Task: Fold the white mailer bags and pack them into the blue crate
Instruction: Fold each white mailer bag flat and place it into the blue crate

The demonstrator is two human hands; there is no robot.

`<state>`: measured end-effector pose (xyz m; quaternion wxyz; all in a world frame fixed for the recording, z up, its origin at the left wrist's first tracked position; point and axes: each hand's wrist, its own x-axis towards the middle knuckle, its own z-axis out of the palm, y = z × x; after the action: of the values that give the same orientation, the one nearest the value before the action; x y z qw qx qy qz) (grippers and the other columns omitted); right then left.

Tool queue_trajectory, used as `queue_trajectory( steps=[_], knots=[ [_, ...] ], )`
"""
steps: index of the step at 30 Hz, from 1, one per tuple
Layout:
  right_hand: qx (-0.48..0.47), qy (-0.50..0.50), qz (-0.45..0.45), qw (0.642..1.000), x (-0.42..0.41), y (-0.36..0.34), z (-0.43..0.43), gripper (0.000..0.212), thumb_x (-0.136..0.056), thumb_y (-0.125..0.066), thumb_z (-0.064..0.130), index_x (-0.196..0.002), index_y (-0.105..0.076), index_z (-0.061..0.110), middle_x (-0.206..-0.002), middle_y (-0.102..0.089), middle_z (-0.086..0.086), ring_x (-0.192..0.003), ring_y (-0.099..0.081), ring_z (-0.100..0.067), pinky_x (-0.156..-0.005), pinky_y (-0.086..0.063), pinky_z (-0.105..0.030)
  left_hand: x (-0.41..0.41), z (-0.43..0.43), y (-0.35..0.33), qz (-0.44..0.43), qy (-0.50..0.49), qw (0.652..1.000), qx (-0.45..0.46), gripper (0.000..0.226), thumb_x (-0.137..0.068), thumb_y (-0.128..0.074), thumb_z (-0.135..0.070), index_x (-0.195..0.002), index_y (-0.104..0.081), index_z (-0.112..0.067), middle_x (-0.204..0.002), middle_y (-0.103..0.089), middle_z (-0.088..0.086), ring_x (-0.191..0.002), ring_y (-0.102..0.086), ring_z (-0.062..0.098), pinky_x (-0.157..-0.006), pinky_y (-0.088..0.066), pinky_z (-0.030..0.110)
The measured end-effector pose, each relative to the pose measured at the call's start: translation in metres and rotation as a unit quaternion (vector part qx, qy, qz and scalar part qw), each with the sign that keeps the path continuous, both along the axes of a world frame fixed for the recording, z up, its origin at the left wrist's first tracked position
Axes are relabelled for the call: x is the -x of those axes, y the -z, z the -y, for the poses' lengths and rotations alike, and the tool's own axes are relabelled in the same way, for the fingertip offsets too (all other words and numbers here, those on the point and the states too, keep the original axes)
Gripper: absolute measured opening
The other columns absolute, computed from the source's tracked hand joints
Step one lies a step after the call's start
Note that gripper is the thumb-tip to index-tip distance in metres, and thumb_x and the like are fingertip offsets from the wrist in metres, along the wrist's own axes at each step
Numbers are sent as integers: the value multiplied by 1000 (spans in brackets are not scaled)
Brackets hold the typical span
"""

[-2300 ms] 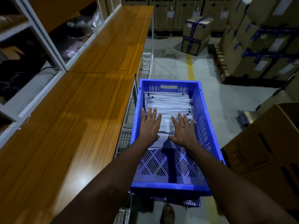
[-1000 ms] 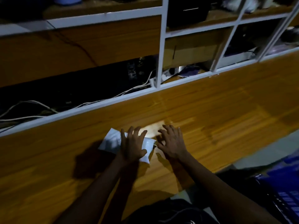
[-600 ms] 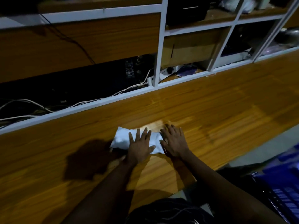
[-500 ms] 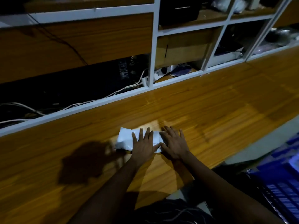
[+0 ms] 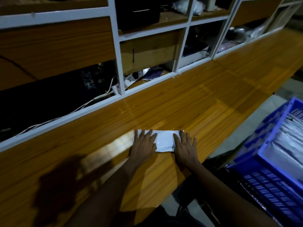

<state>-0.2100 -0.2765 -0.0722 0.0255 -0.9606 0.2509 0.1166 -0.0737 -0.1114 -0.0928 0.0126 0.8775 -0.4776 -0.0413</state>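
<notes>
White mailer bag (image 5: pixel 164 140) flat on wooden counter (image 5: pixel 213 104), long axis left to right across view. Pressed at each end by left hand (image 5: pixel 144 145) and right hand (image 5: pixel 186 147), fingers straight, spread, gripping nothing. Bag ends hidden under palms. Blue crate (image 5: pixel 268 179) at right, cut off by frame edge.

Left hand (image 5: pixel 144 145) and right hand (image 5: pixel 186 147) lie flat, fingers (image 5: pixel 148 133) straight.

One left hand (image 5: pixel 144 145), one right hand (image 5: pixel 186 147), one folded mailer bag (image 5: pixel 164 140), one blue crate (image 5: pixel 268 182).
</notes>
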Motion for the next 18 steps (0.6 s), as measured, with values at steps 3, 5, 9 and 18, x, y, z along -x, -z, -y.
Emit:
queue_trajectory(
  steps=[3,5,9,18],
  knots=[
    [5,-9,27,1000,-6,-2,-2,72,-94,-25,47,-154,-29,7,-159,-23,-27,-144,-23,-51,-110,-22,-69,-19,-11,15,15,8,1000,-19,58,-91,-37,-44,-137,-60,-19,-140,-58,13,-123,-57,43,-104,-42,63],
    [-10,-41,59,997,-16,2,-9,70,-91,-27,45,-143,-47,1,-148,-41,-31,-134,-40,-54,-104,-34,-70,-28,-10,20,26,14,999,-16,59,-92,-36,-45,-139,-59,-17,-143,-55,13,-126,-54,42,-105,-40,62],
    [-27,-51,133,989,-41,3,-32,61,-97,-30,39,-140,-49,1,-147,-42,-30,-134,-41,-50,-107,-35,-65,-18,12,10,47,-10,999,5,60,-95,-31,-44,-137,-59,-13,-142,-56,12,-131,-52,37,-109,-32,59],
    [17,75,134,988,-27,29,-28,63,-102,-31,41,-143,-45,-5,-148,-40,-31,-140,-32,-47,-111,-23,-63,-13,12,24,28,-20,998,57,57,-100,-30,-41,-145,-50,-11,-149,-48,16,-136,-45,38,-112,-34,59]
  ],
)
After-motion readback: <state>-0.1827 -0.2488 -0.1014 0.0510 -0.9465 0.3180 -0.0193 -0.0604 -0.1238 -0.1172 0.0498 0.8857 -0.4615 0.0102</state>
